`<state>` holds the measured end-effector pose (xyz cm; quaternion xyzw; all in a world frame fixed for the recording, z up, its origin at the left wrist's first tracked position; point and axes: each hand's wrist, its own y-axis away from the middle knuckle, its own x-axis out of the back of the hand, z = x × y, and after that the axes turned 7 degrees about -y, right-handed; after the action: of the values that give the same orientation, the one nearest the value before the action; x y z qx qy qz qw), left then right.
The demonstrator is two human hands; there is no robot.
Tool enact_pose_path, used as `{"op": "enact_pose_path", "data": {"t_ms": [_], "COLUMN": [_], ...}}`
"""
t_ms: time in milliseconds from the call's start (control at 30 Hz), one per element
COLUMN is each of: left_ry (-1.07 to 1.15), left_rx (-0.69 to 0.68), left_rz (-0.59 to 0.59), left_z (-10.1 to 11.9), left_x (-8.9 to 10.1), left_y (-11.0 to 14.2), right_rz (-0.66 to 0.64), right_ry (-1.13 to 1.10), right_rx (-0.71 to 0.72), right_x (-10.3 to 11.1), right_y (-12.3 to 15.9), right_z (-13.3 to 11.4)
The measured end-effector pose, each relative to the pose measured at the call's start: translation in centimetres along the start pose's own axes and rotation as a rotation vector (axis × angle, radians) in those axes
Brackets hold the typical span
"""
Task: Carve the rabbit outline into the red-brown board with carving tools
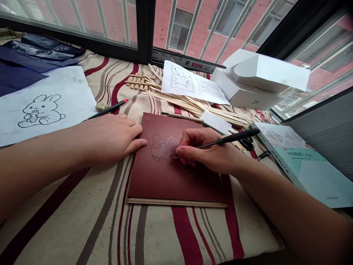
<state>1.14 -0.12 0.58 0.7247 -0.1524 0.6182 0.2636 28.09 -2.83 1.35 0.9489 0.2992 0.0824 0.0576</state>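
a person sits at a striped cloth (82, 221) spread beneath a window, the left hand (110, 141) open and nearly flat, its fingertips lying over the left edge of a dark red board (171, 180), a placement that appears to pin the board steady. the right hand (211, 151) is closed in a pen-style grip on a fine-tipped carving tool (234, 137), whose black handle with a green collar slants back past the knuckles while its thin metal tip meets the board at a pale scratched outline (162, 147) of a small figure. the hand's heel and curled fingers rest low on the surface, seemingly to give close control at the tip. the board lies directly in front of the person, between both forearms, on a thin wooden strip (176, 202). supplies are kept clear to the sides: at left, a rabbit drawing on white paper (41, 110), dark blue sheets (27, 55), a black pencil with a red tip (107, 109) and a pale eraser (101, 106); ahead, thin wooden sticks (176, 101) beneath a printed cartoon sheet (190, 82); at right, black-handled scissors (246, 143), a white box (245, 82) and a teal-covered book (303, 169).
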Motion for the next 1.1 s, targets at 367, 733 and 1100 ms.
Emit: {"op": "enact_pose_path", "data": {"t_ms": [367,733,1100], "left_ry": [-0.003,0.012,0.014], "left_rx": [-0.007,0.014,0.003], "left_rz": [0.004,-0.052,-0.022], "left_z": [-0.1,0.3,0.2], "left_x": [0.0,0.3,0.3], "left_y": [0.0,0.2,0.1], "right_rz": [-0.056,0.074,0.098], "right_ry": [0.007,-0.031,-0.083], "right_rx": [-0.023,0.056,0.028], "right_x": [0.8,-0.1,-0.8], "right_y": [-0.1,-0.2,-0.2], "right_z": [-0.3,0.6,0.6]}}
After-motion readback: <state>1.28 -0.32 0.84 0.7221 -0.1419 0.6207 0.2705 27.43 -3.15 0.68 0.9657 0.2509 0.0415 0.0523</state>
